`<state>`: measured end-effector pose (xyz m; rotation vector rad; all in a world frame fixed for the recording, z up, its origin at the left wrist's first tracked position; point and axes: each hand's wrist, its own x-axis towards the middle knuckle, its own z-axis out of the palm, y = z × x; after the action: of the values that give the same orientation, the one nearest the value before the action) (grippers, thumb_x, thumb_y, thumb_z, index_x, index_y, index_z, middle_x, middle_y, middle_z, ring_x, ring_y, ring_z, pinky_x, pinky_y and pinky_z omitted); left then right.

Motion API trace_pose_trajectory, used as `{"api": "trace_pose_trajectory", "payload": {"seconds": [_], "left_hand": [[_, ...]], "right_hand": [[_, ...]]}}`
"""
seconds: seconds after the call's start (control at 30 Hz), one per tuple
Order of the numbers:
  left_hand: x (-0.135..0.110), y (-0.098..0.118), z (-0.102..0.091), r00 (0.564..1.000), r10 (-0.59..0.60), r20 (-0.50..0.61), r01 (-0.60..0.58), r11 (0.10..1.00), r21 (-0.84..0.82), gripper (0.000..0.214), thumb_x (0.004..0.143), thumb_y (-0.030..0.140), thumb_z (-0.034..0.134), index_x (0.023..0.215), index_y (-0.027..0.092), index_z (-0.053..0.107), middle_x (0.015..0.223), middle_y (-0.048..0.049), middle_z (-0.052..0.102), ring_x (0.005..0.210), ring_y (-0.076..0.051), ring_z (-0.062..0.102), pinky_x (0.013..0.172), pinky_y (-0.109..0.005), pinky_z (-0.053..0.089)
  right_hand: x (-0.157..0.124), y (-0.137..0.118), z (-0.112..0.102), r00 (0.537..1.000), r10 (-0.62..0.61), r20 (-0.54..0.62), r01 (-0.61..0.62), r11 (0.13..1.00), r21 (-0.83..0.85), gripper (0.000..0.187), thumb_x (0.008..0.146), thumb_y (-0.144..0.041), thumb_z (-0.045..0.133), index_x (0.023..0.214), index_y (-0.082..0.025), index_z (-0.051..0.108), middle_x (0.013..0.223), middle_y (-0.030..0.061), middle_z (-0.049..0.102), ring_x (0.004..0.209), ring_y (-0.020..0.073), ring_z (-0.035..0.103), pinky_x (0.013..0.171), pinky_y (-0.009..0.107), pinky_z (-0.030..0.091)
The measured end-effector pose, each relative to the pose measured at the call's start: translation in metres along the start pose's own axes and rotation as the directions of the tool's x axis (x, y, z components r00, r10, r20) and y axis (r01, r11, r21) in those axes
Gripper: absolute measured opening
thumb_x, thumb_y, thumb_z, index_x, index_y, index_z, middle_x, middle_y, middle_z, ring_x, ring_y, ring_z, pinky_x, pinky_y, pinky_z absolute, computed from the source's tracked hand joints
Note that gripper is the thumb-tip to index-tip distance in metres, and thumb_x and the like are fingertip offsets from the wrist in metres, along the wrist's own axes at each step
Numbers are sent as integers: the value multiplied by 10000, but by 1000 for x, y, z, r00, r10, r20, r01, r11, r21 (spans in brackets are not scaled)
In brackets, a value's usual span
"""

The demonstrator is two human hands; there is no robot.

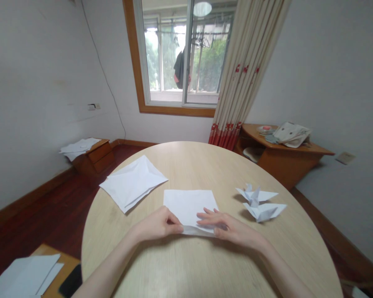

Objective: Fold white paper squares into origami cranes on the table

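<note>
My left hand [157, 225] grips the near left part of a white paper sheet [188, 207], which lies flat on a round pale wood table [186, 157]. My right hand [224, 225] holds the near right part, its fingers spread over the paper. The sheet's near edge is turned up as a narrow folded strip [197, 231] between my hands. To the left lies a larger folded white paper square [132, 182]. Two white origami birds [256, 198] stand to the right, apart from my hands.
A wooden side table with white papers [25, 275] and a black phone [71, 281] sits at the lower left. Beyond the table are a low drawer unit with papers [95, 155], a corner shelf with a cloth bag [292, 134], a curtain and a window.
</note>
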<state>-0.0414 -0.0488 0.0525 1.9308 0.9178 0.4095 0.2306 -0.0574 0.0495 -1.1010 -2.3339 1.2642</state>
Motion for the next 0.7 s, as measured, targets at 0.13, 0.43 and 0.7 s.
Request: {"api": "trace_pose_trajectory", "payload": {"seconds": [0.13, 0.43, 0.7], "left_hand": [[-2, 8, -5, 1000, -21, 6, 21, 999, 39, 408, 823, 381, 537, 504, 144, 445, 535, 51, 276, 519, -83, 236, 467, -239, 171], [-2, 8, -9, 956, 59, -286, -18, 989, 144, 286, 860, 337, 532, 762, 145, 719, 732, -17, 699, 681, -156, 595, 637, -225, 408], [0, 0, -6, 832, 287, -474, -179, 949, 260, 192, 879, 296, 561, 944, 183, 702, 931, -42, 710, 866, -181, 647, 793, -267, 472]], "right_hand": [[-4, -7, -6, 998, 40, 38, -41, 999, 32, 641, 756, -637, 615, 1245, -224, 607, 1427, 120, 442, 1400, 313, 226, 1132, 557, 95], [-8, -5, -1, 968, -6, -252, -1, 1000, -28, 377, 829, -426, 570, 1094, -191, 698, 1254, 122, 618, 1230, 309, 511, 1039, 515, 366], [-1, -10, -2, 876, -164, -453, 83, 978, -194, 317, 889, -438, 502, 868, -189, 698, 915, 87, 728, 866, 243, 665, 782, 350, 516]]}}
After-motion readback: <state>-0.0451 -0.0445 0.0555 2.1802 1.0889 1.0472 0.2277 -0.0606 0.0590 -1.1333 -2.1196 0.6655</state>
